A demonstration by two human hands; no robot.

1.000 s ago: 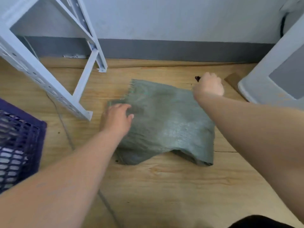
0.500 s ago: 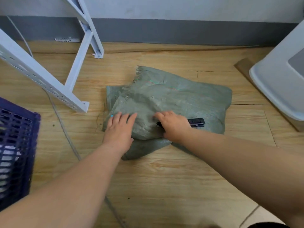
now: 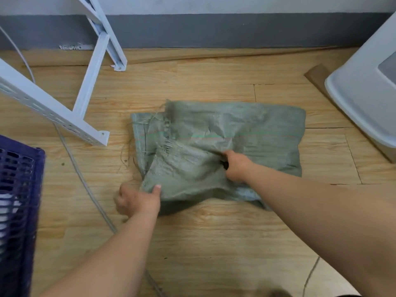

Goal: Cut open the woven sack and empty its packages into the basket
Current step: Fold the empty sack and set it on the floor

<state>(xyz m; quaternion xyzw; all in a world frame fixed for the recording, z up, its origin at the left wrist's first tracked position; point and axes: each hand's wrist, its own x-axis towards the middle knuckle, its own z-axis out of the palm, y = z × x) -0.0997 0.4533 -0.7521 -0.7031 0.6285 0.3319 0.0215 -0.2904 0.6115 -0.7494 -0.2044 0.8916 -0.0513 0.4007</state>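
Observation:
A grey-green woven sack [image 3: 246, 133] lies flat and folded on the wooden floor, its frayed cut edge at the left. My left hand [image 3: 137, 200] pinches the sack's near left corner, thumb on top of the fabric. My right hand [image 3: 236, 166] rests on the middle of the sack, its fingers curled round a small black cutter [image 3: 225, 165] that is mostly hidden. The dark blue plastic basket [image 3: 32, 189] stands at the left edge, with white packages showing through its mesh.
A white metal shelf frame [image 3: 70, 123] stands on the floor at the upper left. A white plastic bin [image 3: 364, 99] sits at the right. A grey cable [image 3: 90, 194] runs across the floor between basket and sack. The grey wall base is behind.
My left hand slid from flat on the sack to its near left corner and took hold. My right hand came from the far side to the sack's middle, still holding the cutter.

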